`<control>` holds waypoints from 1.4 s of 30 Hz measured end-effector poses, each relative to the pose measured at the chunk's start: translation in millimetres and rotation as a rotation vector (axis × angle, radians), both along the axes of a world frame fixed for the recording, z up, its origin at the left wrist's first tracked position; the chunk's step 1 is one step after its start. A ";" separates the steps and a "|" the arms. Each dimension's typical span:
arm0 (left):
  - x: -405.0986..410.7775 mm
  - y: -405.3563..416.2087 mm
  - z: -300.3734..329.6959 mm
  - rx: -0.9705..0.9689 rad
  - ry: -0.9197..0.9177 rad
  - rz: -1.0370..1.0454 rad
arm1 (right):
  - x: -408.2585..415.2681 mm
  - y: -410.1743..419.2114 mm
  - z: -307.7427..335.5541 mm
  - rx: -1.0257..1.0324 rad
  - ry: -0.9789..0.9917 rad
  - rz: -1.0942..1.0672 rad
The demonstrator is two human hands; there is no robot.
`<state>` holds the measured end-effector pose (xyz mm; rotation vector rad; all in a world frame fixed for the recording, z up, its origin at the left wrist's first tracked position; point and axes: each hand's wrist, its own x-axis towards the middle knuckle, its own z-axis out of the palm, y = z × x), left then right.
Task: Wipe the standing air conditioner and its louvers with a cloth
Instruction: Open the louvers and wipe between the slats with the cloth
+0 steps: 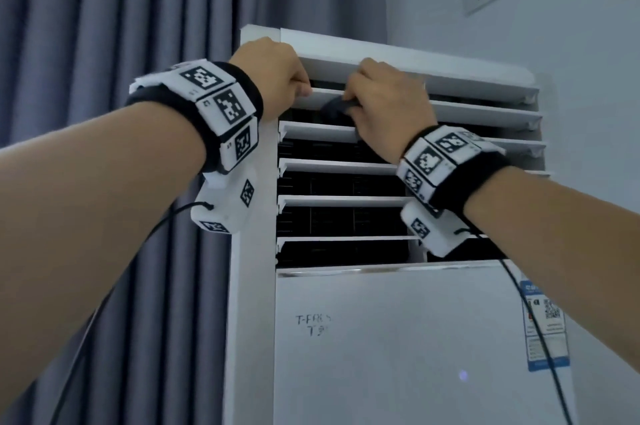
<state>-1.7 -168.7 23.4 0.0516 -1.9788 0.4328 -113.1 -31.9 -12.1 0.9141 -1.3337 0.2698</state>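
Fingers of right hand [384,102] pinch dark cloth [334,105] at louver [478,111] edge; left hand [277,75] grips its end.

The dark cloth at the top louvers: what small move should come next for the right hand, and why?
Probably slide the dark cloth to the right along the second louver. The right hand holds the cloth near that slat's left end, the left hand grips the slat's left end, seemingly steadying it, and the long stretch to the right is not yet covered.

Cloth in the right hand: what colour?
Dark grey to black; the cloth shows best in the head view, gripped by the right hand.
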 end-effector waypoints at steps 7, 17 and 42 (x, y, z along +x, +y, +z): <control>8.4 -6.6 6.9 0.031 -0.103 -0.054 | 24.4 -32.1 4.2 0.007 0.015 0.150; 10.3 -2.0 5.6 0.102 -0.096 -0.086 | -29.9 35.8 -6.8 -0.134 -0.118 0.005; 15.9 17.3 -27.1 0.022 0.074 -0.276 | -28.2 69.7 -25.9 -0.105 -0.042 0.157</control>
